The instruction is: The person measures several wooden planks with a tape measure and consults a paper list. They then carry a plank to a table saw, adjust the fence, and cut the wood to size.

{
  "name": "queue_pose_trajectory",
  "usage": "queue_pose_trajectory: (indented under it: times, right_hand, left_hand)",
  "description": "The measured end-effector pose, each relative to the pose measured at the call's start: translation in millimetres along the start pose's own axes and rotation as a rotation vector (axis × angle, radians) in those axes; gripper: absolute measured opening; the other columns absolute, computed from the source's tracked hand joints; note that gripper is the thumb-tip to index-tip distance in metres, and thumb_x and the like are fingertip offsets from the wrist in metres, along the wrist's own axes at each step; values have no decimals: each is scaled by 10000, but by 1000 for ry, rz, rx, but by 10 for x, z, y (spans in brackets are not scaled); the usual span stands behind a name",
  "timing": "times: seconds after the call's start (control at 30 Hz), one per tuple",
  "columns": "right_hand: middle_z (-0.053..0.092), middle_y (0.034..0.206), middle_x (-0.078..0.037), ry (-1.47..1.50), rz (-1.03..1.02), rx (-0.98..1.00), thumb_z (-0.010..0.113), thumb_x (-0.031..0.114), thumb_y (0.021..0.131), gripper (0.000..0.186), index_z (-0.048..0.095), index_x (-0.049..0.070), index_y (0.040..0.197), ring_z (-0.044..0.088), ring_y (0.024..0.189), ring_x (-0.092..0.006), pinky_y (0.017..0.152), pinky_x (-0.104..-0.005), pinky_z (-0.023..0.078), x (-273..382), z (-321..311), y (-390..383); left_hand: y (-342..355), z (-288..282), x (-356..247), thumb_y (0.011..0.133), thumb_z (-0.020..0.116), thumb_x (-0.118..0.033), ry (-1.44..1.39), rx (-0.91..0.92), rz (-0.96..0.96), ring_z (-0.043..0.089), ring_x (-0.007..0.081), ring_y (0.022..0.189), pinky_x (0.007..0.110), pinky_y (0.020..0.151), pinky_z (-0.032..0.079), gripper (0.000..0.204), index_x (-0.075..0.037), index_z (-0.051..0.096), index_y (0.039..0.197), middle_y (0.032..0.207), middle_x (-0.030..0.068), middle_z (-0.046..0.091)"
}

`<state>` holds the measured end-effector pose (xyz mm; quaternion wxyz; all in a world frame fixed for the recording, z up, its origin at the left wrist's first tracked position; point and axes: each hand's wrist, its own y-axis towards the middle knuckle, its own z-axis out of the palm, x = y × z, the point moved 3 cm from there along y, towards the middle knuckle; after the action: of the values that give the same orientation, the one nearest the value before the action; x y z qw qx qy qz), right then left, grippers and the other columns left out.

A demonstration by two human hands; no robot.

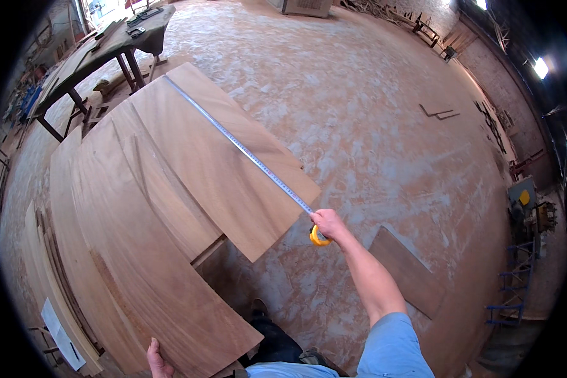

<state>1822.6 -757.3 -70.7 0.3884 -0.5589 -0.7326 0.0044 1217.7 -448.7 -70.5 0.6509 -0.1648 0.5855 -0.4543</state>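
One tape measure (316,239) in right grip (328,222); figures illegible on blade (239,145).

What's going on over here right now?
The person's right hand holds a yellow tape measure, its blade stretched out along a wooden board. The left hand is at a nearer board; whether it grips is unclear. A white sheet lies at the far left.

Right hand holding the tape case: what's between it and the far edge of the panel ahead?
Tape measure blade, stretched over the panel to that edge; head view.
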Motion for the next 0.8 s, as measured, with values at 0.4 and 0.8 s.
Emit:
queue_pose_trajectory:
  times: [0.4,0.8]
  right_hand:
    - [682,861,-167,27,-50,-51,545,325,874,331,675,22,900,652,818,-297,733,-391,496,91,83,41]
    - [679,724,-89,457,-38,95,551,162,900,221,650,-22,826,640,652,-157,624,-284,503,356,237,-271]
  left_hand:
    - [-44,17,35,932,551,-403,-13,-61,-1,500,325,1213,493,1046,382,520,-36,516,1297,1317,132,553]
    - [41,-82,97,925,537,-328,18,-121,56,554,355,1132,554,979,424,476,-1,504,1269,1239,164,581]
